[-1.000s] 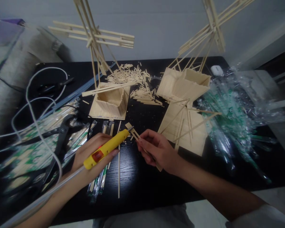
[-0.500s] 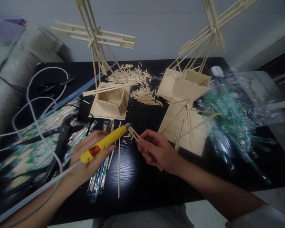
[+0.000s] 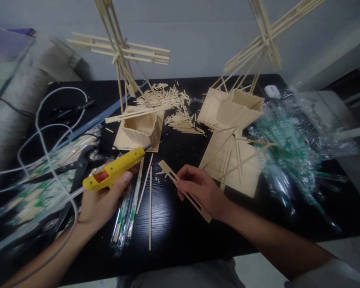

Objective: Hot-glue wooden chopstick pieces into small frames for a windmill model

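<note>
1. Leftmost, the left hand (image 3: 103, 202) is closed around a yellow glue gun (image 3: 120, 164), thumb along its near side. The gun's long axis slants away and to the right, its nozzle (image 3: 147, 147) in front of the stick-walled box (image 3: 142, 136).
2. Between the hands, wrapped sticks (image 3: 124, 224) and two bare sticks (image 3: 150, 208) lie on the dark counter (image 3: 180, 248), pointing mostly away from the person.
3. Right of these, a slim wooden frame (image 3: 166, 166) slants from far left to near right, roughly crosswise to the gun's line. Its far end is near the nozzle but apart from it, a little to the right and closer to the person.
4. The right hand (image 3: 199, 188) pinches that frame around mid-length, so it is the nearer hand; the left hand stands well apart from it.
5. Beyond the right hand's outer side lies a flat stick panel (image 3: 249, 176).
</note>
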Action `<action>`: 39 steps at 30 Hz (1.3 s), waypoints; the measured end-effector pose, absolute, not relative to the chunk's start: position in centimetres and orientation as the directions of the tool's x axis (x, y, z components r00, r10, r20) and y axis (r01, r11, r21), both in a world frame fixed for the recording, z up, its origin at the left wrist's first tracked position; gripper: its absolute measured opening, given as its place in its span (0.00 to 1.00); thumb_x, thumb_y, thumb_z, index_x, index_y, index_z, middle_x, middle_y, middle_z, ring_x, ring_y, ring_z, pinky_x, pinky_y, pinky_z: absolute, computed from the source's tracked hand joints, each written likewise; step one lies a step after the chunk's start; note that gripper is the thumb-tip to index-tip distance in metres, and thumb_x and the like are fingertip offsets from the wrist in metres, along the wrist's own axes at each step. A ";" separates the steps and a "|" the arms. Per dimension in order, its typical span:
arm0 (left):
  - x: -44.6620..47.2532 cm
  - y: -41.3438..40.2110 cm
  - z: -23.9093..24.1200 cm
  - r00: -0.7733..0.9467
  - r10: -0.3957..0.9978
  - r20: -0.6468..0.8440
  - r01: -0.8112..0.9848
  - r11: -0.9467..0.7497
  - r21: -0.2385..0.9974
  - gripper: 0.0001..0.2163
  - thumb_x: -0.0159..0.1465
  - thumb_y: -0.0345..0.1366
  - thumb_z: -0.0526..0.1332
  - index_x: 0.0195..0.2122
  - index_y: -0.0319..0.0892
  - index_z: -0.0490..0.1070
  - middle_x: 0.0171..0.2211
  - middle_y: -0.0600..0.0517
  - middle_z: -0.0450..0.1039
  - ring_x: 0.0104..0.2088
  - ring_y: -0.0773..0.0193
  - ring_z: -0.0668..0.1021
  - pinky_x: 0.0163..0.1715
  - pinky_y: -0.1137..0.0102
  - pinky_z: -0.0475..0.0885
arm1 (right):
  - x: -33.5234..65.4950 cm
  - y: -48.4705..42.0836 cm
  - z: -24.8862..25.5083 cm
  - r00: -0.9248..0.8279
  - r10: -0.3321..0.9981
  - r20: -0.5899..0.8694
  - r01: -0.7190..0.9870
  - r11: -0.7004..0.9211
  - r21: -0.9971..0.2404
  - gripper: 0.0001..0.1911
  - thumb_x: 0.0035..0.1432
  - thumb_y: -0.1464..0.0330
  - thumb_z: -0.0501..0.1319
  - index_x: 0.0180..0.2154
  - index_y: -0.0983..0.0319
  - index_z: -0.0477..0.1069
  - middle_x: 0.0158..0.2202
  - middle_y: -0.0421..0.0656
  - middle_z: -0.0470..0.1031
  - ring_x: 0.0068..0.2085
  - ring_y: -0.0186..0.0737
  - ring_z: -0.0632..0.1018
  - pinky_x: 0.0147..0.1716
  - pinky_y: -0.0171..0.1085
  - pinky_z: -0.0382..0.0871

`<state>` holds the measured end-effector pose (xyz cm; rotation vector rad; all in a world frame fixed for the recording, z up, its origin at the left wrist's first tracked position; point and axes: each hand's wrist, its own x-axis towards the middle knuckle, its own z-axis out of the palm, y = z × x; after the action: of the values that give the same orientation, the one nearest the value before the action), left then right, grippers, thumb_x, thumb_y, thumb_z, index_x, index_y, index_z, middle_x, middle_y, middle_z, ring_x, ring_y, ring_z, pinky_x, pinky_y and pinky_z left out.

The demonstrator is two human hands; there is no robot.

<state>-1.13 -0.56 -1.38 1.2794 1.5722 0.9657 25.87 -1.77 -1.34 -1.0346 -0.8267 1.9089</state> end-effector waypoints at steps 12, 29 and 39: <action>0.0 -0.2 -0.4 0.101 0.980 -0.170 0.155 0.154 0.976 0.17 0.64 0.51 0.75 0.36 0.42 0.79 0.35 0.48 0.84 0.28 0.59 0.85 0.30 0.66 0.86 | 25.6 -1.8 -2.6 -0.237 0.925 -0.298 -0.448 -0.376 -0.811 0.17 0.57 0.61 0.82 0.36 0.59 0.77 0.30 0.37 0.79 0.29 0.34 0.78 0.29 0.34 0.73; 0.2 -0.1 -0.2 0.102 0.984 -0.144 0.205 0.121 0.971 0.16 0.62 0.46 0.77 0.30 0.45 0.73 0.29 0.52 0.81 0.31 0.57 0.85 0.36 0.63 0.87 | 25.6 -1.8 -2.0 -0.241 0.922 -0.304 -0.488 -0.385 -0.783 0.17 0.58 0.62 0.82 0.35 0.60 0.76 0.35 0.40 0.85 0.40 0.40 0.88 0.40 0.37 0.84; -0.2 0.0 -1.0 0.070 0.977 -0.200 0.134 0.189 0.973 0.14 0.62 0.43 0.77 0.33 0.46 0.73 0.31 0.53 0.80 0.27 0.62 0.81 0.30 0.67 0.85 | 25.7 -1.9 -1.9 -0.344 0.899 -0.273 -0.533 -0.426 -0.731 0.19 0.53 0.68 0.84 0.32 0.61 0.75 0.39 0.40 0.85 0.41 0.41 0.89 0.38 0.36 0.84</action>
<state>-0.22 -0.04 -1.00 1.1903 1.3254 0.9406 25.67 -1.91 -1.87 -0.8311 -0.6641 1.9026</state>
